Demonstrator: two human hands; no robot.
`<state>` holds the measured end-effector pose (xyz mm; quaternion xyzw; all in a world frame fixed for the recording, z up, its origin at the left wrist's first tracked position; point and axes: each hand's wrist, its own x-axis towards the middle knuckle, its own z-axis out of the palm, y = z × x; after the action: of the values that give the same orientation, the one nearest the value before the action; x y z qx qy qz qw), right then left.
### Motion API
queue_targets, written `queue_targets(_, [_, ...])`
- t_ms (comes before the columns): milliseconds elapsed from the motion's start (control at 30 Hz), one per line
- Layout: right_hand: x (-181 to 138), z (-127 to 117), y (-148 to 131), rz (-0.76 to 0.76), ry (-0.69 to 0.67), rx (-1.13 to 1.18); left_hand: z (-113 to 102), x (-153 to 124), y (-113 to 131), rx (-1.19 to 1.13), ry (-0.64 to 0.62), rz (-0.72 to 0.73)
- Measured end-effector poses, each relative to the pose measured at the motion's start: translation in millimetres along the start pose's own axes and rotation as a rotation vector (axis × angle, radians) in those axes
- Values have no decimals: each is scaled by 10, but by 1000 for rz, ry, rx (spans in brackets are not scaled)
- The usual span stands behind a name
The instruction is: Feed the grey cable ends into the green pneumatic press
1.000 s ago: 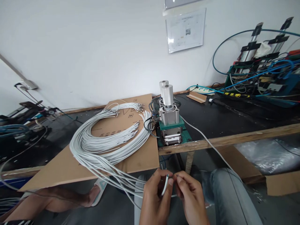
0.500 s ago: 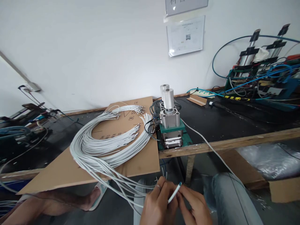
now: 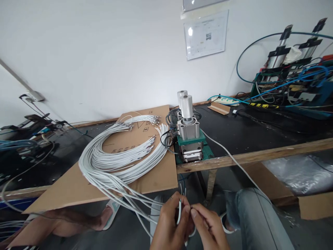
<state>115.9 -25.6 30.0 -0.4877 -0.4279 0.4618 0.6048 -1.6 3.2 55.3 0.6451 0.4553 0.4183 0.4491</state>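
Observation:
At the lower middle, my left hand (image 3: 169,224) is closed around white cable, one end (image 3: 179,211) sticking up between its fingers with a dark tip. My right hand (image 3: 209,225) is pinched beside it, fingertips almost meeting the left ones. A tiny dark bit shows between them, too small to name. From my left hand, several cables run up to a large looped bundle of white cables (image 3: 90,163) on a cardboard sheet (image 3: 156,178). Many ends of the bundle have small metallic tips.
A press with metal cylinders (image 3: 189,130) on a green base stands at the edge of the black bench (image 3: 234,139). More pneumatic machines (image 3: 277,59) with blue hoses are at right. Another person's leg (image 3: 62,222) shows at lower left. An open cardboard box (image 3: 312,207) lies below the bench.
My hands have shifted slightly left and turned. The cable end, slanting right across the fingers before, now points upright from my left hand. My right fingertips have moved below it.

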Motion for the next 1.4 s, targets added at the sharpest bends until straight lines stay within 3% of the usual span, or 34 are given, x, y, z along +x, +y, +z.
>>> queue_targets(167, [41,16,101,64,-152,113,-39,-21,22,-250,-110,-170])
queue_targets(300, [75,-2,172,64,-287,151,-62,-29,15,-368,-132,-197])
queue_targets(633, [112,-21,199,74,-355,192,-66,-24,-66,-385,-108,-165])
queue_targets(733, [125,-52,152,63,-362,136,-98,11,0,-370,-131,-154])
queue_targets(933, [133,-84,132,-4,-352,23,-186,97,165,-87,-166,-207])
queue_targets(1400, [117,-129,108,-114,-403,-236,-198,107,145,-138,-180,-259])
